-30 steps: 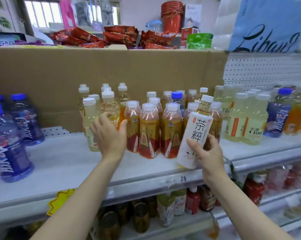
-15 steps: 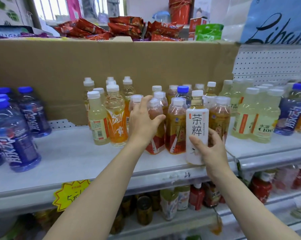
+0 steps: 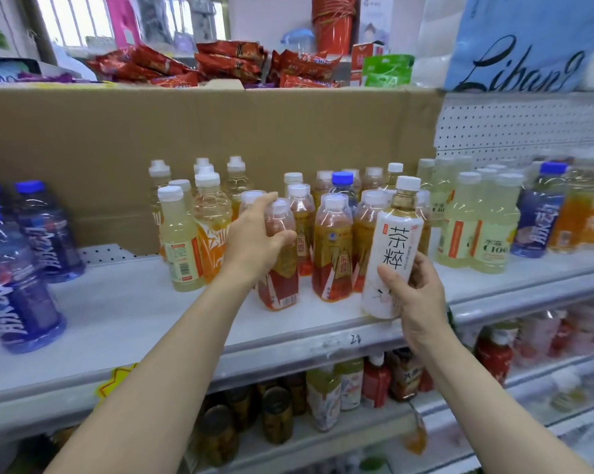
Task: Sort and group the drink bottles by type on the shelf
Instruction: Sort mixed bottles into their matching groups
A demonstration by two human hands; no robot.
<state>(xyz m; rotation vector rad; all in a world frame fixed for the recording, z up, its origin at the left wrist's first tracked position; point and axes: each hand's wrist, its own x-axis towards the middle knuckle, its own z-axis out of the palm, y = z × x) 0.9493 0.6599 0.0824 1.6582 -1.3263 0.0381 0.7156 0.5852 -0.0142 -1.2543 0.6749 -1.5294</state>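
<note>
Risk: your left hand point(image 3: 258, 239) is wrapped round the shoulder of a red-label tea bottle point(image 3: 279, 268) at the front of a tight cluster. Pulled sideways, it would likely knock the neighbouring red-label bottle point(image 3: 333, 248) or the orange bottle point(image 3: 213, 239) just beside your wrist, and one falling could take down the row.

Second risk: your right hand point(image 3: 413, 290) grips the white-label bottle point(image 3: 393, 249) low on its body, thumb across the front, fingers behind. It tilts, base over the front lip of the shelf point(image 3: 124, 313); whether the base touches the shelf, cannot tell. A loosened hold there could send it off the edge.

Both bottles sit inside the grips: left held high, right held low. A blue-cap bottle point(image 3: 341, 186) stands misplaced behind the tea
</note>
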